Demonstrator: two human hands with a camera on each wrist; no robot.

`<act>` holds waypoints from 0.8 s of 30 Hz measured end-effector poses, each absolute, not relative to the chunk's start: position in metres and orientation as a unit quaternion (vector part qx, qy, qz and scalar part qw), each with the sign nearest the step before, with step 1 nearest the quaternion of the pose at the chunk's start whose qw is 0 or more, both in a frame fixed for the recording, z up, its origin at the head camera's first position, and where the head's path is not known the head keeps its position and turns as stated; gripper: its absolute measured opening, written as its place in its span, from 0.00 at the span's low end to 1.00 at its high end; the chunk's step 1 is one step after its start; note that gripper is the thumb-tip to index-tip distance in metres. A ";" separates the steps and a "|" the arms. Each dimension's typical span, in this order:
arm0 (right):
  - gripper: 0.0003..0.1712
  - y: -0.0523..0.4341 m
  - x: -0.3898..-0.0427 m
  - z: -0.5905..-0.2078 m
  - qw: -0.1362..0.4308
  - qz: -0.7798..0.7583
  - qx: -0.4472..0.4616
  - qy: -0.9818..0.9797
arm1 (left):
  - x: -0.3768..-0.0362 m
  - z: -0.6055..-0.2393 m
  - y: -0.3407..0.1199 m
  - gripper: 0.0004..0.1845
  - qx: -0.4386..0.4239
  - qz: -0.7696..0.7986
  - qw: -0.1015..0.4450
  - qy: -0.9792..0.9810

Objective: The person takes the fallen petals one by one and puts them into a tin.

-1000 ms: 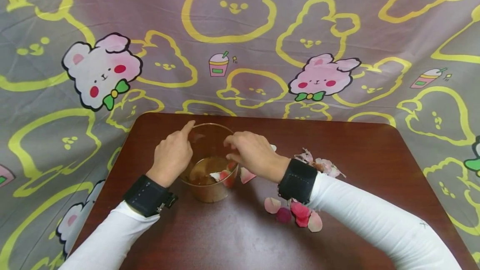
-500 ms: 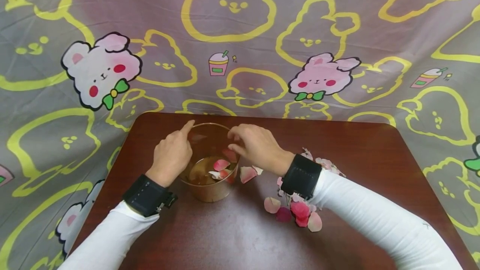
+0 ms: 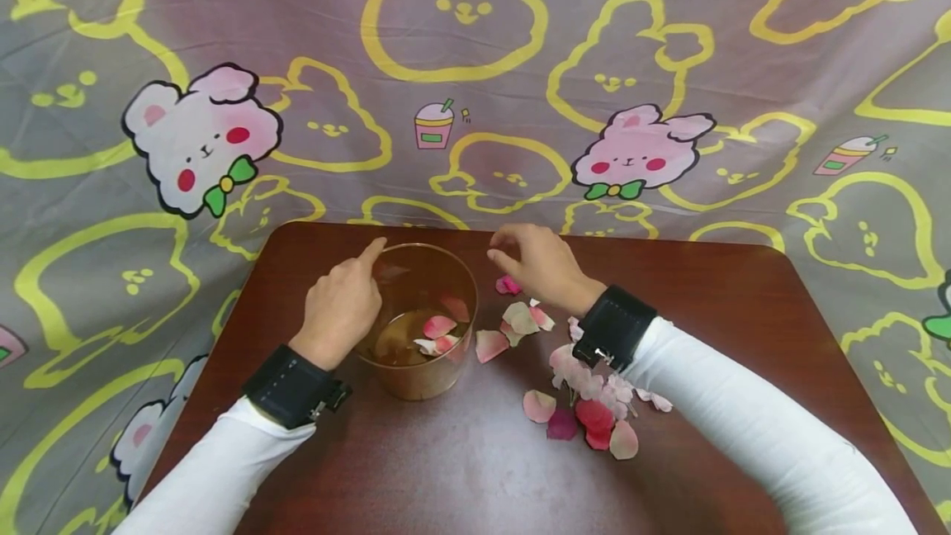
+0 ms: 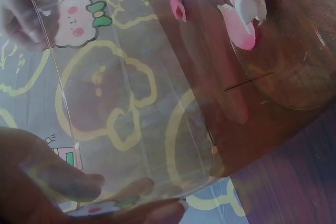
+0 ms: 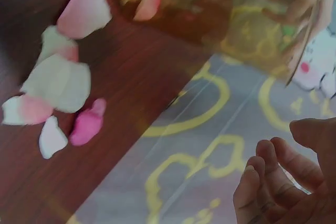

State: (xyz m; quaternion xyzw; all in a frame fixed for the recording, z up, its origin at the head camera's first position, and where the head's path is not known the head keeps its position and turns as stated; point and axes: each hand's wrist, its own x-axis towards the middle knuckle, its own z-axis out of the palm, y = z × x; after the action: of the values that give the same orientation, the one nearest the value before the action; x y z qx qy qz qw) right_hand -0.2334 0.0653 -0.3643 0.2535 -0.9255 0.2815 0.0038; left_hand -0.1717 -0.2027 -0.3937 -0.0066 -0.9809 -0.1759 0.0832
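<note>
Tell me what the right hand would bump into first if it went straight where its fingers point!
Probably the clear, round, glass or plastic container: the right hand points towards it. Depth is hard to judge, so the hand might pass above or behind it.

A bunny-print cloth hangs behind the brown table.

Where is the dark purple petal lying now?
In the head view, the dark purple petal lies right of the transparent bowl, between a pale pink petal and a red petal.
</note>
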 end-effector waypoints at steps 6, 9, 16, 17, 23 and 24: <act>0.16 0.084 -0.252 -0.383 -0.011 0.257 0.223 -0.940 | -0.172 -0.394 -0.203 0.29 -0.007 -0.173 0.087 -0.981; 0.15 0.093 -0.260 -0.395 -0.018 0.233 0.208 -0.950 | -0.171 -0.394 -0.203 0.29 -0.008 -0.171 0.089 -0.981; 0.13 0.106 -0.270 -0.421 -0.049 0.189 0.169 -0.966 | -0.171 -0.394 -0.202 0.29 -0.011 -0.173 0.089 -0.981; 0.12 0.107 -0.271 -0.425 -0.052 0.184 0.167 -0.967 | -0.171 -0.394 -0.202 0.29 -0.011 -0.173 0.090 -0.981; 0.07 0.109 -0.273 -0.444 -0.061 0.158 0.167 -0.971 | -0.171 -0.394 -0.203 0.29 -0.013 -0.172 0.095 -0.980; 0.07 0.109 -0.272 -0.447 -0.063 0.154 0.168 -0.972 | -0.171 -0.395 -0.203 0.29 -0.013 -0.172 0.094 -0.981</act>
State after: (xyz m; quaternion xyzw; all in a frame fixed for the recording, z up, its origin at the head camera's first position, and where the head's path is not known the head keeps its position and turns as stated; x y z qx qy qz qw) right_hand -0.2723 0.1088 -0.4474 0.1676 -0.9717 0.1540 -0.0633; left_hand -0.1709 -0.2027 -0.3948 -0.0132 -0.9805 -0.1719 0.0942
